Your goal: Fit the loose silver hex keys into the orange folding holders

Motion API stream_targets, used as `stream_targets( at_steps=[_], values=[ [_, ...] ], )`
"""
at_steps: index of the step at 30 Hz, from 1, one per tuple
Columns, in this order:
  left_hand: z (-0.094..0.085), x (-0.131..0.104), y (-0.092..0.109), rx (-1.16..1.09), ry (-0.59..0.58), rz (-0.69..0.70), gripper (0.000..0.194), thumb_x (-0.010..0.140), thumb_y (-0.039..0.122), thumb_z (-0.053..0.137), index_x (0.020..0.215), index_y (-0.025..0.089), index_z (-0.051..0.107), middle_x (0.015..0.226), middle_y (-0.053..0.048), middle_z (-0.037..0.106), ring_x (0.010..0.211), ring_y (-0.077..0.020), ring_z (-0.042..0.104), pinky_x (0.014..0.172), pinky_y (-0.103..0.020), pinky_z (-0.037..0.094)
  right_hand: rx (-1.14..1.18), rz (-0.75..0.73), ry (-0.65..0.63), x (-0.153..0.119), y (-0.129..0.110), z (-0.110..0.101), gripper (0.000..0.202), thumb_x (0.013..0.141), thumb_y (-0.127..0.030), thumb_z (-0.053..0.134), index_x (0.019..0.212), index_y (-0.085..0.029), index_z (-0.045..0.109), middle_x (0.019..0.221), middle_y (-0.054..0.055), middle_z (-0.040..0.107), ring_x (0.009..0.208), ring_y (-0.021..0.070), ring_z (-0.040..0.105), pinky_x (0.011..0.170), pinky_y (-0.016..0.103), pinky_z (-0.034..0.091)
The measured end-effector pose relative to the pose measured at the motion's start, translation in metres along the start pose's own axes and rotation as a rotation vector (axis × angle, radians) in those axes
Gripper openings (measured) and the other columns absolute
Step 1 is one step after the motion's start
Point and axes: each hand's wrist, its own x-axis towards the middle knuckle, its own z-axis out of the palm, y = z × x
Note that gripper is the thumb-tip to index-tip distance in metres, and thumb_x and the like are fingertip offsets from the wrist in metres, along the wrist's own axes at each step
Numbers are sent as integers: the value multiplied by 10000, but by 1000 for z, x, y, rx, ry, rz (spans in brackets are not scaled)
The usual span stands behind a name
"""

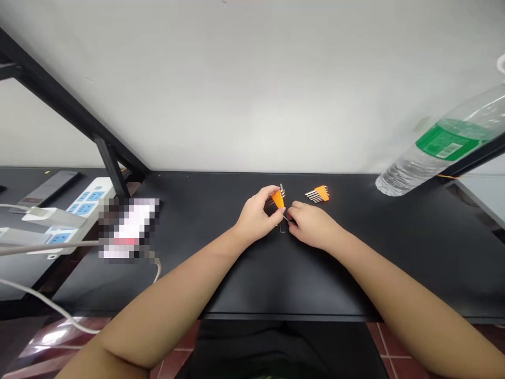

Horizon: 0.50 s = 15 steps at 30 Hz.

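Note:
My left hand (258, 213) is closed on an orange hex key holder (278, 199), with several metal keys sticking out of its far end. Just to the right, my right hand (311, 223) pinches a thin metal hex key (286, 218) close to the near edge of that holder. Its far end meets the holder, but whether it sits in a slot I cannot tell. Below the fingers a small L-shaped hex key (281, 228) lies on the black table (284, 279). Beyond my right hand rests a second orange holder (322, 193) filled with several hex keys.
A large water bottle (445, 142) with a green label stands at the back right. On the left lie a blurred-out phone (128, 229) with a cable and a white power strip (79, 210) with chargers. Black frame bars (112, 166) and a pale wall (260, 84) border the table.

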Motion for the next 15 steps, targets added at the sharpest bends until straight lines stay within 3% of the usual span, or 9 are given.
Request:
stream_targets(
  at_steps=[6,15],
  values=[
    [0,0,0,4,-3,-6,480,832,225,701,1295,220,579,1197,-55,729,1089,-205,727,988,-338,610,-106,120,-29,-3,-5,2,69,877,-141,583,851,-191,623,945,78,656,662,188,600,562,328,340],
    [-1,1,0,-6,16,-32,471,832,222,712,1287,230,590,1210,-58,731,1122,-213,723,1019,-355,605,65,128,17,-2,7,-9,119,876,-97,571,821,-200,594,875,52,661,742,181,606,627,288,391]
  ],
)
